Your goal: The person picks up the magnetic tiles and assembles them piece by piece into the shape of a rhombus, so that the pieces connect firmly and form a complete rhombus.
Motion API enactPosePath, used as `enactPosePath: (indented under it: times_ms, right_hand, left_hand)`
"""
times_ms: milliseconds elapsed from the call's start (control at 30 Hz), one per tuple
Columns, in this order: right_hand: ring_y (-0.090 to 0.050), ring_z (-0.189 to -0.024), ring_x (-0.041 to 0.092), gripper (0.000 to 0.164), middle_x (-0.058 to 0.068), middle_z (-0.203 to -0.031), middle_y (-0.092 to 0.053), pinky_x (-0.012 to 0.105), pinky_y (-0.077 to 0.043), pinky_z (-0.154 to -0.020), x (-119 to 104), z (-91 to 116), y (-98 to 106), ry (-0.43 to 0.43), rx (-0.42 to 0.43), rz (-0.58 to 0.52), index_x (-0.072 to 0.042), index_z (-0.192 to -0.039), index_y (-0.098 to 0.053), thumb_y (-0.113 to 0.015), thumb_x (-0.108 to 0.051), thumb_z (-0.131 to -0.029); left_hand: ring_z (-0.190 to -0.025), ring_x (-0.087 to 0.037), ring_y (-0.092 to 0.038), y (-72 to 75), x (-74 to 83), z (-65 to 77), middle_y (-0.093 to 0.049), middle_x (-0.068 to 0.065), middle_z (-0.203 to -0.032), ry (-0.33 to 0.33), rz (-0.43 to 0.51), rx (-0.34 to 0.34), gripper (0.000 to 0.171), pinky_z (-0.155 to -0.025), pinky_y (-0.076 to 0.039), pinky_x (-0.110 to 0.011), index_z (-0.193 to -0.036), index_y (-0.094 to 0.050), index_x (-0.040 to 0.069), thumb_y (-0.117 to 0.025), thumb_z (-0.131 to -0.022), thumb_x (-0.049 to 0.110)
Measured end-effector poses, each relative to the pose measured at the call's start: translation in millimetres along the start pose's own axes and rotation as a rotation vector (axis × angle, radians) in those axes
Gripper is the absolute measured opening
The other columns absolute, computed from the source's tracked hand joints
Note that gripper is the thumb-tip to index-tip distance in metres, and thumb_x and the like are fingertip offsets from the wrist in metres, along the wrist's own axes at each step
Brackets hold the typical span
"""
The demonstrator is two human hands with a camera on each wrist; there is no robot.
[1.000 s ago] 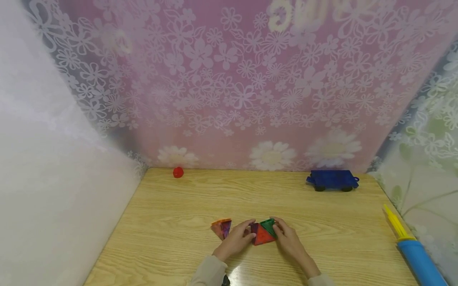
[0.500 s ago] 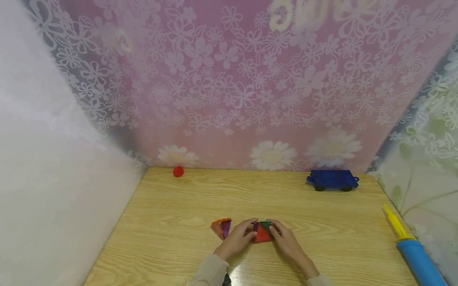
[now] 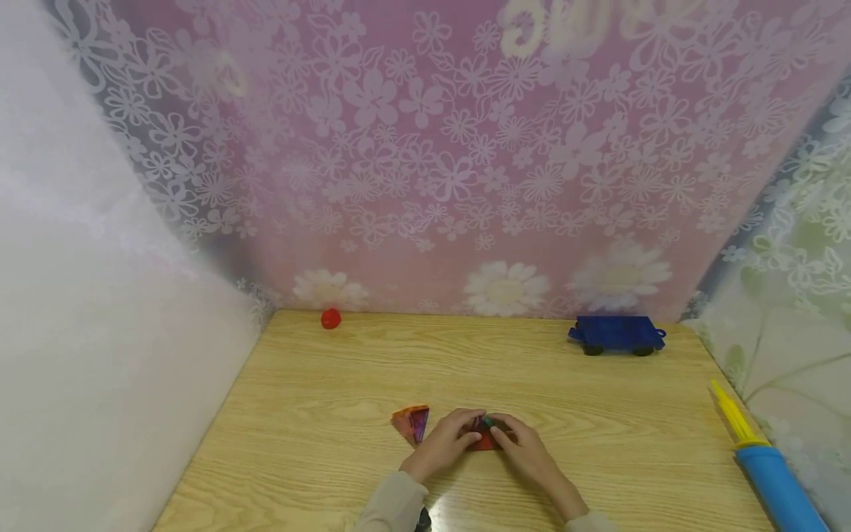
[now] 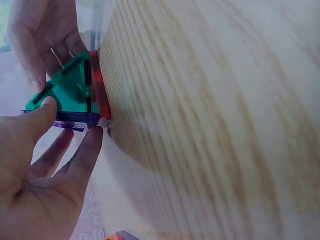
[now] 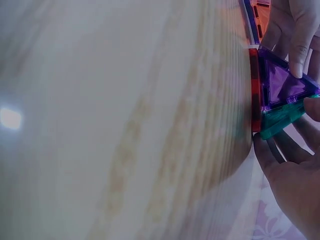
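A red triangular magnetic tile lies flat on the wooden table between my hands. A purple triangular tile and a green triangular tile rise from its edges, leaning together so their upper sides meet. My left hand grips the purple tile between thumb and fingers. From the other side, my right hand pinches the green tile. The hands cover much of both raised tiles in the head view.
Left of my left hand lie an orange tile and a purple tile, side by side. A small red object and a blue wheeled toy base sit along the back wall. A blue and yellow hand pump lies at right.
My right hand has moved left and tilted the green tile up from lying beside the red one, until it meets the purple tile. My left hand has shifted slightly right.
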State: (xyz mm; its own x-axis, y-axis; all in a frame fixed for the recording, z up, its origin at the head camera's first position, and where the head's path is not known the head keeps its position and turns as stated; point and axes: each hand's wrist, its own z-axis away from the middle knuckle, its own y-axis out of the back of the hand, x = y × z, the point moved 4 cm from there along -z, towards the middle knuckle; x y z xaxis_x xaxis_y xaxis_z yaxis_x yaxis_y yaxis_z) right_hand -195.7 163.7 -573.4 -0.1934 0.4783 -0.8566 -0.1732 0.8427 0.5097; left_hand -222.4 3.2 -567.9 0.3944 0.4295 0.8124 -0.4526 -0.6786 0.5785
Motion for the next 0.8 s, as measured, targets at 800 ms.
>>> enactPosePath:
  times_ms: [800]
  right_hand:
    - [-0.045, -0.124, 0.048, 0.047, 0.025, -0.134, -0.050, 0.063, -0.036, -0.100, 2.8, 0.8, -0.6, -0.033, -0.040, -0.008, -0.004, -0.136, -0.047, -0.059, -0.021, -0.095]
  left_hand:
    - [-0.114, -0.016, -0.056, 3.2, 3.0, -0.4, -0.057, -0.004, -0.126, -0.027, 0.023, -0.006, 0.040, -0.093, -0.048, -0.022, -0.134, -0.053, 0.017, -0.051, -0.096, 0.006]
